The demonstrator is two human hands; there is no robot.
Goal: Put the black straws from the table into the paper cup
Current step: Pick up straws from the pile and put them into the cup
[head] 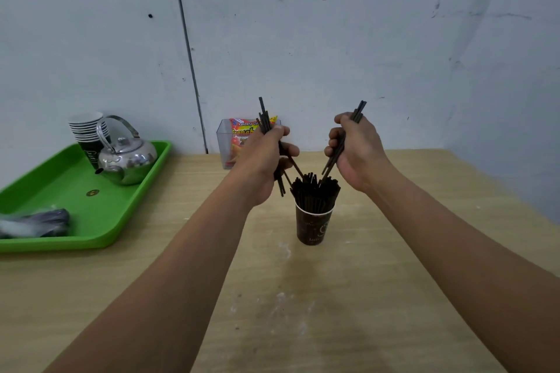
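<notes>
Dead centre on the pale wood-grain table (pixel 303 312), a brown paper cup (pixel 313 224) stands upright, crammed with thin black straws (pixel 315 191) (stiff, blunt-cut ends). Left hand (pixel 263 160), at the cup's 10 o'clock, grips a loose bundle (pixel 264 118). Right hand (pixel 354 151), at 2 o'clock, curls round a few more, slanting down to the cup's mouth. Shiny metal kettle (pixel 127 160) sits on a green plastic tray (pixel 75 191) at 9 o'clock.

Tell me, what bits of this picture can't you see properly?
All in the head view:
1. Inside the paper cup: the packed black straws hide it, and they are too many to count.
2. Straws held in the left hand and right hand: curled fingers cover their middles.
3. The snack packet: the left hand blocks part of its name.
4. The dark bundle on the green tray: blurred, cut off by the left edge.
</notes>
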